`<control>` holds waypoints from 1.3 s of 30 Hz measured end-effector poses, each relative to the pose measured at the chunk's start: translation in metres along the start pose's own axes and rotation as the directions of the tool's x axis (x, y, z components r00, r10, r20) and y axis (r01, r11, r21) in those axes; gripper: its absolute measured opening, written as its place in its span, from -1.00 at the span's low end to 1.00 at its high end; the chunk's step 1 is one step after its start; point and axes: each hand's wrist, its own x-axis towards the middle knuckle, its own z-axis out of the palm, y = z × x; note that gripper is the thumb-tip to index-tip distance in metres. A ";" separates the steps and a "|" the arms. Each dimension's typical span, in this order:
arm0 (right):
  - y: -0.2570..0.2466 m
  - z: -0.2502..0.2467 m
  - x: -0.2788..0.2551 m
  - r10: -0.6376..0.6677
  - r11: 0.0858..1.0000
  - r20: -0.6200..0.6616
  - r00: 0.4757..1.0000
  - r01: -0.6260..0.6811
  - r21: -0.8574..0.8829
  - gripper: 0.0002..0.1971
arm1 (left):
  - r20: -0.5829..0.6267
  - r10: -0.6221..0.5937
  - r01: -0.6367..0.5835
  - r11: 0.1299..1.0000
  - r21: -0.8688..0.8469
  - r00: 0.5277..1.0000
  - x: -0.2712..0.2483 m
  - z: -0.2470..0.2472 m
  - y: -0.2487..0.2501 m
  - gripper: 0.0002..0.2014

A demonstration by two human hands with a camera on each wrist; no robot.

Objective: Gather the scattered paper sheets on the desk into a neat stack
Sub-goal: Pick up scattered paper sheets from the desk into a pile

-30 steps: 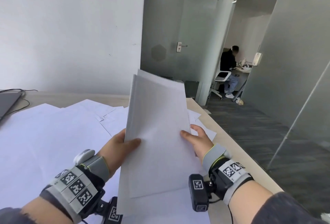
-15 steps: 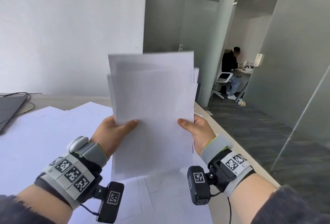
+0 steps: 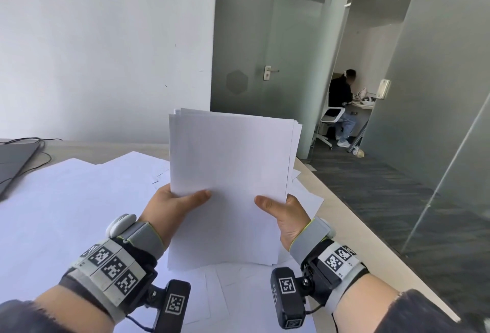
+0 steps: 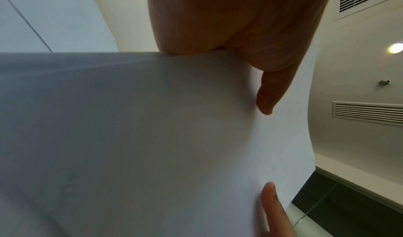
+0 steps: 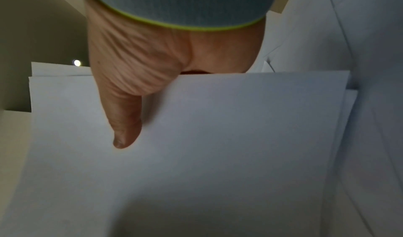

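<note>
A sheaf of white paper sheets (image 3: 230,173) stands upright over the desk, its top edges slightly uneven. My left hand (image 3: 175,205) grips its left side, thumb across the front and fingers hidden behind. My right hand (image 3: 283,213) grips the right side the same way. In the left wrist view the sheaf (image 4: 152,137) fills the frame with my left thumb (image 4: 270,92) pressed on it. The right wrist view shows my right thumb (image 5: 124,120) lying on the sheaf (image 5: 218,145). More loose sheets (image 3: 79,200) lie spread over the desk beneath.
A dark laptop (image 3: 13,163) with a cable sits at the desk's far left. The desk's right edge (image 3: 371,242) drops to a carpeted floor. A glass partition with a door stands behind, and a person sits at another desk far back right.
The sheaf was tilted and skewed a second ago; both hands raised it upright, then lowered it, and its sheets now lie more squarely together.
</note>
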 end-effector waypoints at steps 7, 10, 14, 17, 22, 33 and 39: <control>0.027 -0.009 -0.010 0.076 0.997 0.000 0.997 -0.076 0.001 -0.36 | 0.082 -0.093 0.089 0.995 0.046 0.992 -0.010 -0.014 -0.022 -0.12; 0.035 -0.005 -0.014 0.158 0.973 -0.117 0.980 -0.175 -0.151 -0.08 | 0.106 -0.154 0.150 0.988 0.049 0.982 -0.013 -0.015 -0.028 -0.16; 0.019 0.000 -0.010 0.147 0.969 -0.021 0.989 -0.148 -0.197 -0.64 | 0.045 -0.197 0.194 0.979 0.065 0.979 -0.010 -0.020 -0.025 -0.28; 0.005 0.001 -0.002 0.215 0.958 0.007 0.976 -0.210 -0.196 -0.63 | -0.045 -0.226 0.226 0.974 0.001 0.973 -0.007 -0.032 -0.025 -0.45; 0.002 -0.030 0.023 0.253 0.860 -0.258 0.932 -0.339 -0.381 -0.75 | -0.276 -0.336 0.308 0.941 -0.142 0.900 0.003 -0.061 -0.046 -0.69; 0.033 -0.079 0.045 0.291 0.116 -0.450 0.844 -0.498 -0.859 -0.14 | -0.254 -0.460 0.402 0.881 -0.248 0.851 0.012 -0.070 -0.077 -0.65; 0.020 -0.057 0.051 0.330 -0.160 -0.448 0.831 -0.418 -0.894 0.19 | -0.220 -0.443 0.384 0.885 -0.265 0.869 0.008 -0.067 -0.074 -0.70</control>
